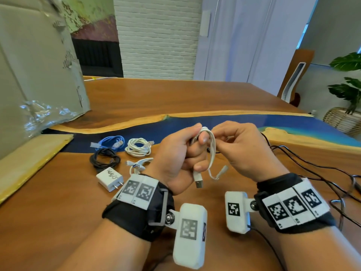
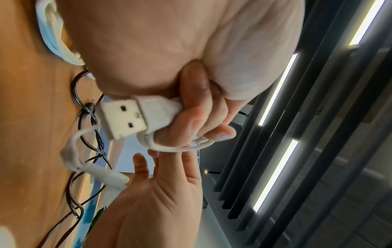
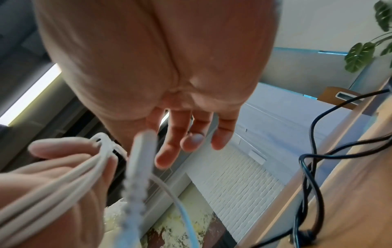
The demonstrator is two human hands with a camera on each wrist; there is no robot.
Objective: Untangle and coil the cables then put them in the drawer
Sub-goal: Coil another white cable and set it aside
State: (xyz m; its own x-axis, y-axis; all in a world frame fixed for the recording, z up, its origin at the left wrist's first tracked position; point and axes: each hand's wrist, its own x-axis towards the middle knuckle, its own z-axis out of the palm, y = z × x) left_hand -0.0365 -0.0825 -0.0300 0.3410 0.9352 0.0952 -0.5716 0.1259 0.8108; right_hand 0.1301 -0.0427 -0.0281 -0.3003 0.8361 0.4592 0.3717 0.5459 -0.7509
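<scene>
My left hand (image 1: 181,153) grips a short white USB cable (image 1: 212,147) wound into a small coil. Its USB plug (image 2: 125,115) sticks out below the curled fingers. The other end, a white barrel plug (image 1: 224,169), hangs free under the coil. My right hand (image 1: 240,145) is right beside the coil with its fingers (image 3: 167,147) loosely extended and nothing in them; a fingertip touches a loop in the left wrist view. Coiled on the table to the left lie a blue cable (image 1: 111,142), a white cable (image 1: 138,147) and a black cable (image 1: 104,159). No drawer is in view.
A small white cable bundle (image 1: 138,163) and a white charger (image 1: 110,179) lie near my left wrist. Loose black cables (image 1: 312,169) trail over the table (image 1: 175,94) at the right. A cardboard box (image 1: 39,75) with plastic wrap and a yellow board (image 1: 29,159) stand at the left.
</scene>
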